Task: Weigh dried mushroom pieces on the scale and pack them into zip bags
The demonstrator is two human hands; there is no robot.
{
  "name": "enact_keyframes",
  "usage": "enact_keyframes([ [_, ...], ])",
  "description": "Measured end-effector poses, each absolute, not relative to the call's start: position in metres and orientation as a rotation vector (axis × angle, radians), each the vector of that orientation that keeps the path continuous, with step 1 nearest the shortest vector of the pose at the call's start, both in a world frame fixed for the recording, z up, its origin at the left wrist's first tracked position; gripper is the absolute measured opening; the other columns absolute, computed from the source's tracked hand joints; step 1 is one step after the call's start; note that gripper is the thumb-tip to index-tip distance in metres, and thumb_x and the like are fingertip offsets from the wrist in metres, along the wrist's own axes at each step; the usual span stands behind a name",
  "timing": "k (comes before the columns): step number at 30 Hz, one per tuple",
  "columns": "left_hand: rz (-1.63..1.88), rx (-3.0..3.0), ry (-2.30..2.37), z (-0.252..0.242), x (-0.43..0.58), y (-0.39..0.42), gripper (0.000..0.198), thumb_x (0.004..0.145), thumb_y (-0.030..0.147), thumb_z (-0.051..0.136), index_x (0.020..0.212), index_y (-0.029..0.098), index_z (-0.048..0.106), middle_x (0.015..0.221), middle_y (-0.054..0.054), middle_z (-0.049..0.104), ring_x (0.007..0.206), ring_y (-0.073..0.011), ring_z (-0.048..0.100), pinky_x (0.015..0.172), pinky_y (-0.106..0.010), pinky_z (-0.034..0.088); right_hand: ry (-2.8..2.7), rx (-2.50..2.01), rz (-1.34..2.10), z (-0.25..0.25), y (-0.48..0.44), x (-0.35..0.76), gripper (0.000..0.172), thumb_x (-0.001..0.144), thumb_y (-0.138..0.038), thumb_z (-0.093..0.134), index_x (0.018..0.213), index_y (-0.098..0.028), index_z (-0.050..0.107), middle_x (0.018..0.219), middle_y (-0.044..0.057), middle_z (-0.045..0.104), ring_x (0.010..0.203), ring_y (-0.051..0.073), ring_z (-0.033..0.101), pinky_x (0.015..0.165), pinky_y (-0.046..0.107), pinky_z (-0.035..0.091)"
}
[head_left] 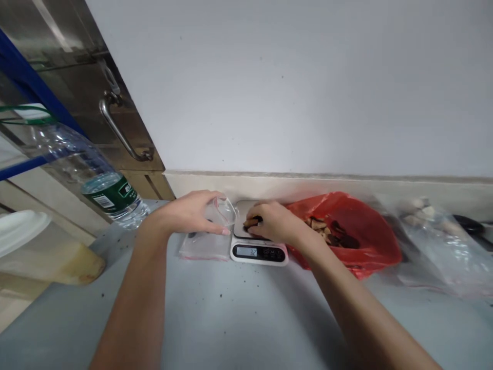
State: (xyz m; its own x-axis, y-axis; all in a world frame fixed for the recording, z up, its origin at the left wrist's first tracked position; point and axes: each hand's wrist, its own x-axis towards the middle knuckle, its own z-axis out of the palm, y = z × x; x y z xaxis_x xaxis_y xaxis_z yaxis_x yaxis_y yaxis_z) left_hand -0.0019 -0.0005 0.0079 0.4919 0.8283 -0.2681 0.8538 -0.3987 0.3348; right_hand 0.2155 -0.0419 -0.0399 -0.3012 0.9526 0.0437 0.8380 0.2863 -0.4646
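Note:
My left hand [194,211] grips the open mouth of a small clear zip bag [208,241] that lies on the grey counter just left of a white kitchen scale [259,252]. The scale's display is lit. My right hand [271,221] rests over the scale's platform, fingers pinched on brown and dark pieces [252,222] there. A red plastic bag [358,231] holding more brown and dark pieces lies open right of the scale, touching my right wrist.
A clear water bottle [96,177] with a green label lies tilted at the left. A white lid [19,231] and a beige block sit at the far left edge. Clear plastic bags [442,241] with pale items lie at the right. A wall runs behind.

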Motion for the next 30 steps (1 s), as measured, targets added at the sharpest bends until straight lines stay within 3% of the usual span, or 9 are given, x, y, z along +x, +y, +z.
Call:
enact_keyframes([
  [4,-0.215,2.311,1.356,0.001,0.007,0.0,0.094,0.069,0.059,0.075,0.152,0.025,0.049,0.154,-0.012,0.056,0.137,-0.0336,0.055,0.112,-0.04,0.044,-2.155,-1.658,0.724,-0.037,-0.038,0.226,0.023,0.075,-0.001,0.062,0.075,-0.021,0.075,0.077,0.003,0.078,0.073,0.019,0.07,0.068,0.029,0.05],
  [9,-0.2,2.354,1.291,-0.005,0.022,-0.003,0.085,0.071,0.06,0.077,0.146,0.025,0.056,0.148,-0.014,0.06,0.132,-0.0349,0.058,0.107,-0.041,0.048,-1.916,-1.372,0.967,-0.035,-0.034,0.241,0.004,0.079,-0.019,0.07,0.082,-0.02,0.072,0.093,0.005,0.079,0.087,0.021,0.073,0.085,0.036,0.057],
  [13,0.012,2.376,1.215,-0.004,0.028,-0.007,0.076,0.075,0.068,0.073,0.136,0.023,0.063,0.14,-0.015,0.065,0.125,-0.0361,0.063,0.099,-0.041,0.052,-1.782,-1.099,1.159,-0.027,-0.04,0.242,0.026,0.082,-0.025,0.074,0.107,-0.023,0.073,0.114,0.007,0.079,0.11,0.024,0.074,0.101,0.043,0.057],
  [17,0.21,2.367,1.137,0.002,0.027,-0.01,0.057,0.081,0.06,0.071,0.126,0.026,0.068,0.133,-0.01,0.071,0.12,-0.0328,0.067,0.089,-0.036,0.055,-1.663,-1.052,1.172,-0.02,-0.045,0.242,0.05,0.082,-0.02,0.074,0.131,-0.025,0.065,0.115,0.008,0.08,0.115,0.025,0.074,0.101,0.047,0.059],
  [23,0.393,2.336,1.146,0.011,0.019,-0.012,0.074,0.081,0.061,0.07,0.141,0.02,0.059,0.142,-0.015,0.066,0.13,-0.0335,0.063,0.1,-0.041,0.053,-1.774,-1.027,0.814,-0.01,-0.052,0.248,0.03,0.084,-0.015,0.062,0.108,-0.026,0.075,0.129,0.008,0.075,0.122,0.026,0.07,0.103,0.047,0.056],
  [27,0.512,2.225,0.902,0.019,0.014,-0.016,0.067,0.089,0.052,0.064,0.148,0.022,0.052,0.145,-0.013,0.065,0.134,-0.0306,0.06,0.106,-0.042,0.052,-1.951,-1.041,0.704,0.001,-0.061,0.251,0.008,0.085,-0.024,0.067,0.085,-0.025,0.075,0.15,0.009,0.062,0.138,0.031,0.058,0.105,0.049,0.052],
  [30,0.59,2.156,0.802,0.021,0.014,-0.018,0.055,0.095,0.045,0.059,0.146,0.023,0.055,0.151,-0.011,0.061,0.138,-0.028,0.058,0.108,-0.038,0.052,-1.881,-0.956,0.792,0.006,-0.064,0.252,0.015,0.086,-0.034,0.074,0.076,-0.023,0.07,0.148,0.01,0.062,0.132,0.03,0.062,0.101,0.045,0.054],
])
